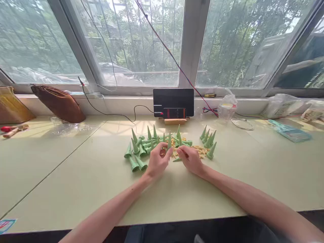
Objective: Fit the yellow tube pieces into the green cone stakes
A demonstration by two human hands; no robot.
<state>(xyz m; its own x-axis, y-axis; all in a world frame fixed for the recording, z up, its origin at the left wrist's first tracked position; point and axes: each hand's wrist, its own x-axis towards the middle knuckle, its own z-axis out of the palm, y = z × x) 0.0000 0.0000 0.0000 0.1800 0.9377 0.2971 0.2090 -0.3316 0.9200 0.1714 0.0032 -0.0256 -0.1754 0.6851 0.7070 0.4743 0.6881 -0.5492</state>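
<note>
A green plastic cone stands at the fingertips of the left hand. Thumb and forefinger are pinched on its wide end. Its long axis is near upright, with the tip pointing up and slightly away from the person. The right hand is curled over the wide end of a second green cone. That cone lies almost flat on the pale green table, with its tip pointing left toward the other hand. Both hands meet at the middle of the table, just in front of the person.

A loose heap of matching green cones spreads out to the left of and behind the hands. Some lie on their sides and some stand tip up. A scatter of small yellow pieces lies just beside the right hand. Past them, a cluster of upright green cones leans tips up.

Against the window sill a black flat panel stands upright. A dark phone rests sideways on a small wooden stand in front of it. A clear plastic bag to the right holds something pale that is too blurred to name. A closed brown leather pouch lies to the far left, and its contents are hidden. A red and black wire slants across the window glass.
</note>
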